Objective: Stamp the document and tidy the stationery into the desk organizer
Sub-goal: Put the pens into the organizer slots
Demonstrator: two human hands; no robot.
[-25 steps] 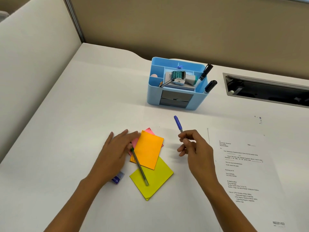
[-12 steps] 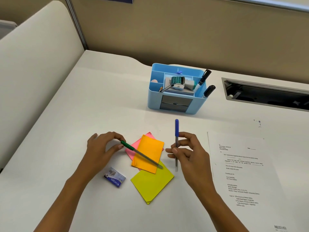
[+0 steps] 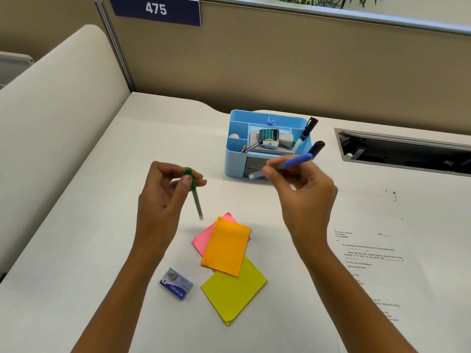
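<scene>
My left hand (image 3: 163, 197) pinches a green-capped pen (image 3: 195, 197) by its cap end, tip hanging down above the desk. My right hand (image 3: 303, 192) grips a blue-capped pen (image 3: 293, 163) held nearly level just in front of the light-blue desk organizer (image 3: 237, 159). The organizer holds a stamp (image 3: 267, 137), an eraser and two black markers (image 3: 309, 131). Pink (image 3: 204, 238), orange (image 3: 226, 248) and yellow (image 3: 234, 291) sticky note pads lie overlapped on the desk below my hands. The printed document (image 3: 369, 266) lies flat at the right.
A small blue staple box (image 3: 176, 283) lies left of the yellow pad. A recessed cable tray (image 3: 407, 154) is cut into the desk at the right rear. Cubicle partitions close off the left side and the back, with a sign reading 475 (image 3: 156, 8).
Both hands have lifted their pens off the desk and moved away from me toward the organizer. The blue pen has swung from upright to nearly level. The green pen now hangs off the pads.
</scene>
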